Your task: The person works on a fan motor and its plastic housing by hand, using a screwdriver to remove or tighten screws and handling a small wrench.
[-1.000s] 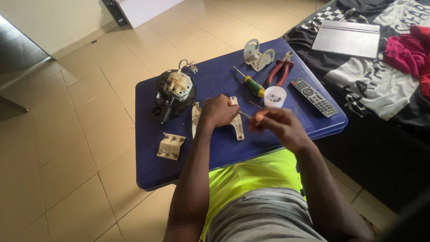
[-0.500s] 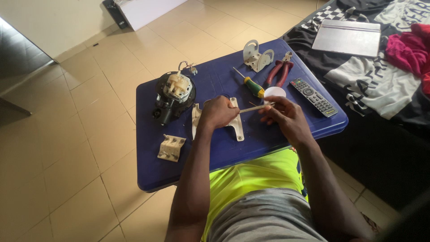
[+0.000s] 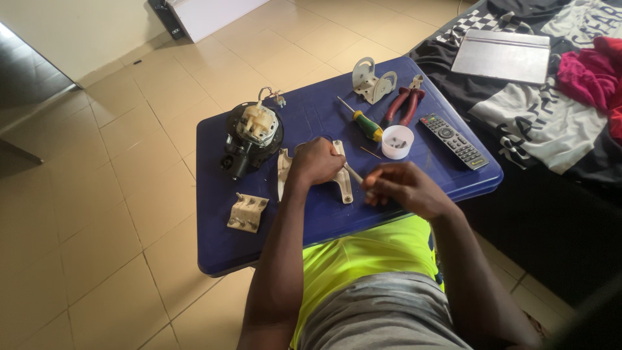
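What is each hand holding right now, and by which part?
Left hand grips the cream bracket at its upper middle, on the blue table. Right hand holds a thin tool by its handle end.

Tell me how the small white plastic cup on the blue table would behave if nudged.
The small white plastic cup looks thin-walled and light, so it would probably slide or tip easily. It seems to hold a few small parts, which could spill. Standing upright on the flat blue table, it likely won't roll unless knocked over.

Counter (image 3: 324,227): blue, on tiled floor.
Left edge: black motor (image 3: 249,137), cream bracket (image 3: 247,212).
Far edge: metal bracket (image 3: 372,81), pliers (image 3: 403,104), screwdriver (image 3: 363,121).
Right edge: white cup (image 3: 396,141), remote (image 3: 453,140).
Centre: cream housing part (image 3: 342,180).
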